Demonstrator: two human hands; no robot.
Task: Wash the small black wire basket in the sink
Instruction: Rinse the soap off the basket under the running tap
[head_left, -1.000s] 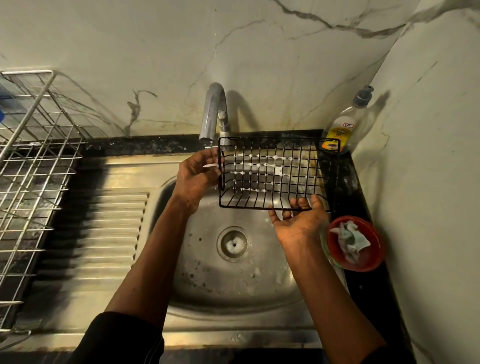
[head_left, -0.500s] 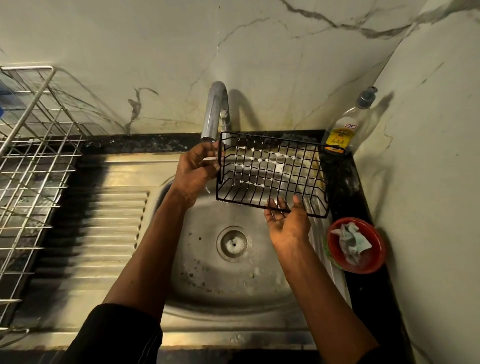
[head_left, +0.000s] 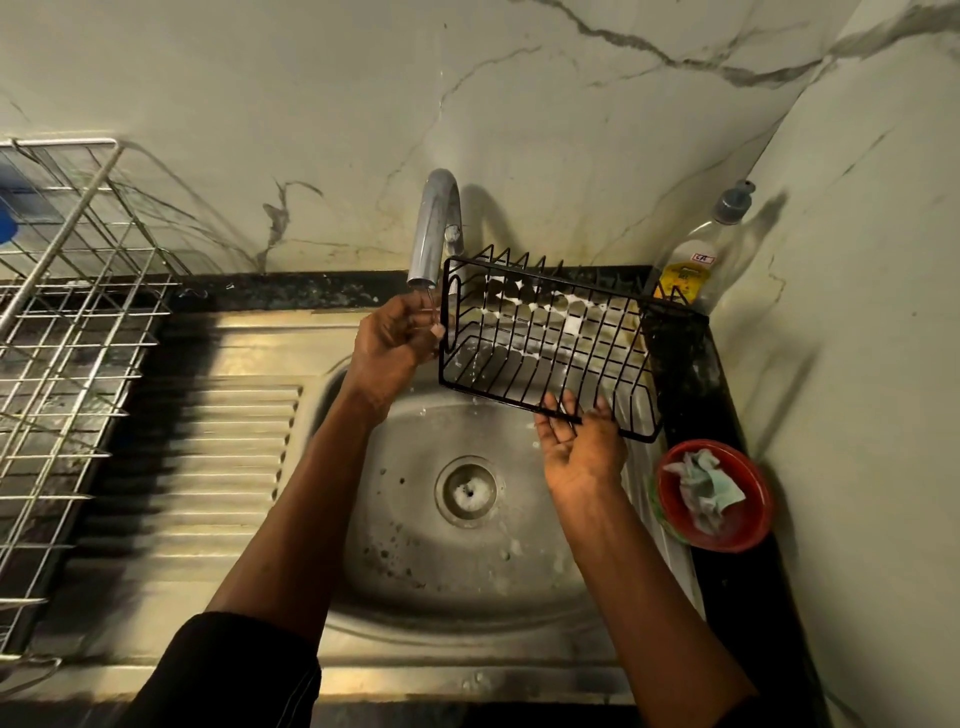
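The small black wire basket (head_left: 550, 343) hangs tilted over the steel sink (head_left: 467, 587), its right end lower, with white soap foam on its back wires. My left hand (head_left: 395, 343) grips the basket's left end just under the tap spout (head_left: 434, 234). My right hand (head_left: 582, 447) is under the lower front rim, palm up, with straight fingers touching the wires. A thin stream of water runs from the spout by my left fingers.
A steel dish rack (head_left: 67, 322) stands on the ribbed drainboard (head_left: 208, 467) at the left. A soap pump bottle (head_left: 696, 260) sits in the back right corner. A red bowl (head_left: 714, 496) holding a crumpled cloth rests on the black counter at the right.
The basket has tilted further, its right end dropping and its left end lifting toward the spout. My right hand has shifted right along the lower rim.
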